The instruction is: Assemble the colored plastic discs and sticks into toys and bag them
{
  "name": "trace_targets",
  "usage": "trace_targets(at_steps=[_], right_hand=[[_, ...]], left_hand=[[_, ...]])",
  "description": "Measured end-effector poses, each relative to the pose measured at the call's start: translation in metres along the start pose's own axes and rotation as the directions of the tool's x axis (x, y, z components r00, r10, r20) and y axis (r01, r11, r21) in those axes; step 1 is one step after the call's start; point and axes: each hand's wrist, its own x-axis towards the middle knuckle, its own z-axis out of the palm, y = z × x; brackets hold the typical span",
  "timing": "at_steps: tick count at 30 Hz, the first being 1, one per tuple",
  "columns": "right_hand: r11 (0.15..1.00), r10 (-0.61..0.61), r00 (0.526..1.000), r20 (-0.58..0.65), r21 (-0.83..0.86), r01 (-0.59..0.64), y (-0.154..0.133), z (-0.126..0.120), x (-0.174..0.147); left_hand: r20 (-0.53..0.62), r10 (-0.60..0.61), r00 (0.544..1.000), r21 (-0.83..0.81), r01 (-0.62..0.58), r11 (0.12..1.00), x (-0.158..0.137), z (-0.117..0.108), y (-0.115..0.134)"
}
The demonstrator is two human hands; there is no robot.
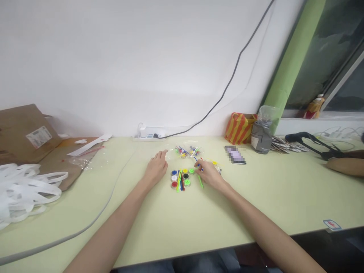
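Observation:
My left hand (156, 167) rests on the table with fingers stretched out, beside a clear plastic bag (170, 153), and holds nothing I can see. Pinched in my right hand (209, 172) is a thin blue plastic stick (196, 163); the fingers partly cover it. Between my hands lie small round discs in several colours, among them a white disc (174, 178), a red disc (174, 185) and a black disc (186, 176). Thin coloured sticks (181, 180) lie lengthwise between the discs. A green stick (201, 182) lies just under my right hand. Behind are piles of mixed sticks (193, 151).
A power strip (150, 132) with a black cable stands by the wall. A phone (235, 154), a striped bag (239, 128) and a grey bag (261, 136) are at right. Cardboard (19, 132), white straps (25, 189) and a grey cable (93, 223) occupy the left.

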Motion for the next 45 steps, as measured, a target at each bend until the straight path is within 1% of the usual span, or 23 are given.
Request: trace_targets(at_steps=[2,7,13,17,19,25,30,36,38,40,42,44,45], right_hand=[[1.000,-0.011,1.000,0.020,0.004,0.010,0.001,-0.001,0.000],[0.999,-0.041,0.999,0.005,-0.032,0.041,0.002,-0.011,0.002],[0.998,-0.054,0.988,0.147,-0.018,0.057,0.007,-0.028,0.003],[0.997,-0.062,0.961,0.268,-0.018,0.069,0.002,-0.032,-0.001],[0.996,-0.069,0.951,0.301,-0.035,0.083,-0.001,-0.032,-0.002],[0.988,-0.049,0.953,0.299,-0.126,0.090,-0.004,-0.032,-0.002],[0.985,-0.056,0.946,0.320,-0.139,0.106,-0.003,-0.030,-0.003],[0.982,-0.058,0.948,0.312,-0.152,0.110,-0.002,-0.026,-0.002],[0.979,-0.065,0.957,0.283,-0.166,0.115,-0.001,-0.026,-0.002],[0.974,-0.059,0.980,0.190,-0.204,0.098,-0.001,-0.027,-0.002],[0.965,-0.027,0.999,0.044,-0.259,0.037,0.000,-0.028,0.000],[0.951,0.025,0.997,-0.079,-0.306,-0.048,-0.001,-0.027,0.003],[0.941,0.051,0.992,-0.112,-0.327,-0.085,-0.001,-0.025,0.004]], left_hand=[[0.001,0.005,1.000,0.000,-0.005,1.000,0.000,-0.001,0.001],[0.015,0.010,1.000,0.035,-0.010,0.999,-0.001,-0.005,0.005],[0.012,0.016,1.000,0.067,-0.017,0.998,-0.001,-0.009,0.010],[0.015,0.020,1.000,0.080,-0.021,0.997,0.000,-0.010,0.010],[0.006,0.026,1.000,0.079,-0.026,0.997,0.000,-0.010,0.010],[-0.005,0.040,0.999,0.071,-0.039,0.997,0.000,-0.008,0.010],[-0.020,0.044,0.999,0.089,-0.042,0.995,0.000,-0.009,0.012],[-0.018,0.024,1.000,0.074,-0.023,0.997,-0.001,-0.010,0.012],[-0.013,0.024,1.000,0.073,-0.023,0.997,-0.002,-0.010,0.012],[-0.011,0.025,1.000,0.083,-0.024,0.996,-0.002,-0.010,0.012],[-0.006,0.019,1.000,0.093,-0.018,0.996,-0.002,-0.012,0.014],[0.007,0.010,1.000,0.099,-0.011,0.995,-0.002,-0.015,0.017],[0.016,0.007,1.000,0.103,-0.009,0.995,-0.002,-0.016,0.019]])
